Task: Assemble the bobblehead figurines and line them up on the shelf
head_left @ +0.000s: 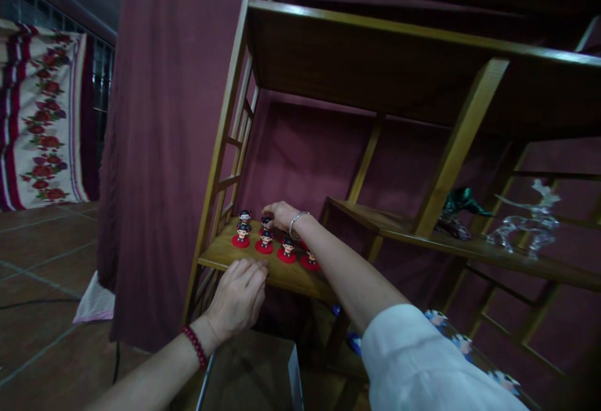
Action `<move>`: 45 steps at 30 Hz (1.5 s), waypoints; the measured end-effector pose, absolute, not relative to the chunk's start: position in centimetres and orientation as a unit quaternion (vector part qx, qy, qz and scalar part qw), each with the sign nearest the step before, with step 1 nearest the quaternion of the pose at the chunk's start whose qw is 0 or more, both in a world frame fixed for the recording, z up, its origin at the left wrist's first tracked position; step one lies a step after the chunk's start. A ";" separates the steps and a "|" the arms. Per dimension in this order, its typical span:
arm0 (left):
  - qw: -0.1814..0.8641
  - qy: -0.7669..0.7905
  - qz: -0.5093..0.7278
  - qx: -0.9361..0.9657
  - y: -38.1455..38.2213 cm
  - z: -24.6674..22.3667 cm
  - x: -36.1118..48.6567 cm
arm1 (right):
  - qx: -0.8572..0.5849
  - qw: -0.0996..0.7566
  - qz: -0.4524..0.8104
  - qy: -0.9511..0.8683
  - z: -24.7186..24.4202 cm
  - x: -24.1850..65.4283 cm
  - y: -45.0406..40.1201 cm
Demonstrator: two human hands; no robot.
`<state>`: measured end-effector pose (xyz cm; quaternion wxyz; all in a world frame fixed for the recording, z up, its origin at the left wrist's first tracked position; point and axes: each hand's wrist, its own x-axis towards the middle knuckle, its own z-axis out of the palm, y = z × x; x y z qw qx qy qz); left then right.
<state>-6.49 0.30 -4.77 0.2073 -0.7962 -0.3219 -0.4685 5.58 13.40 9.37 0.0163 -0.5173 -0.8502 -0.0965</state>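
Several small black-haired figurines on round red bases stand in two rows on a wooden shelf [225, 252]. One front-row figurine [242, 234] is at the left end, with another [265, 242] beside it. My right hand [280, 216], with a silver bangle at the wrist, reaches over the front row, its fingers closed round the head of a back-row figurine [265, 223]. My left hand [240, 292], wearing a red bead bracelet, rests its fingertips at the shelf's front edge; its fingers are bent down together, and whether anything is under them is hidden.
A clear glass deer [533, 223] and a dark green ornament [457, 211] stand on the shelf to the right. Blue-and-white figurines [462, 343] sit lower right. A box [253, 367] is below my left hand. A curtain [159, 148] hangs left.
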 end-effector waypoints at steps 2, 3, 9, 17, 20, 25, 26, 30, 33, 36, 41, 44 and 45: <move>0.210 -0.324 -0.471 -0.793 0.3 -4.8 -6.4 | -0.518 0.000 -0.095 -0.850 9.4 5.6 13.8; 0.213 -0.325 -0.472 -0.791 0.4 -4.9 -6.3 | -0.515 -0.008 -0.099 -0.851 9.4 5.5 13.9; 0.210 -0.322 -0.471 -0.794 0.6 -5.0 -6.4 | -0.509 -0.053 -0.130 -0.849 9.3 5.0 14.2; 0.219 -0.329 -0.470 -0.790 0.6 -5.1 -6.4 | -0.506 -0.072 -0.148 -0.847 9.0 4.5 14.4; 0.226 -0.330 -0.464 -0.791 0.7 -5.2 -6.4 | -0.505 -0.069 -0.151 -0.847 8.7 4.6 14.9; 0.230 -0.330 -0.465 -0.789 0.8 -5.3 -6.3 | -0.494 -0.065 -0.160 -0.852 8.5 4.7 15.2; 0.228 -0.331 -0.465 -0.789 0.7 -5.2 -6.3 | -0.495 -0.063 -0.158 -0.852 8.5 4.7 15.2; 0.226 -0.332 -0.467 -0.788 0.6 -5.1 -6.3 | -0.507 -0.058 -0.154 -0.846 8.4 4.7 15.1; 0.226 -0.331 -0.468 -0.788 0.5 -5.1 -6.3 | -0.509 -0.055 -0.151 -0.846 8.3 4.8 15.2; 0.225 -0.330 -0.470 -0.787 0.5 -5.0 -6.4 | -0.513 -0.053 -0.147 -0.844 8.3 4.8 15.1; 0.217 -0.329 -0.469 -0.790 0.7 -5.2 -6.4 | -0.529 -0.061 -0.142 -0.834 8.6 4.5 14.5; 0.216 -0.325 -0.466 -0.794 0.9 -5.4 -6.4 | -0.531 -0.071 -0.147 -0.832 8.7 4.3 14.2; 0.216 -0.324 -0.467 -0.794 0.9 -5.4 -6.4 | -0.530 -0.073 -0.147 -0.832 8.7 4.3 14.1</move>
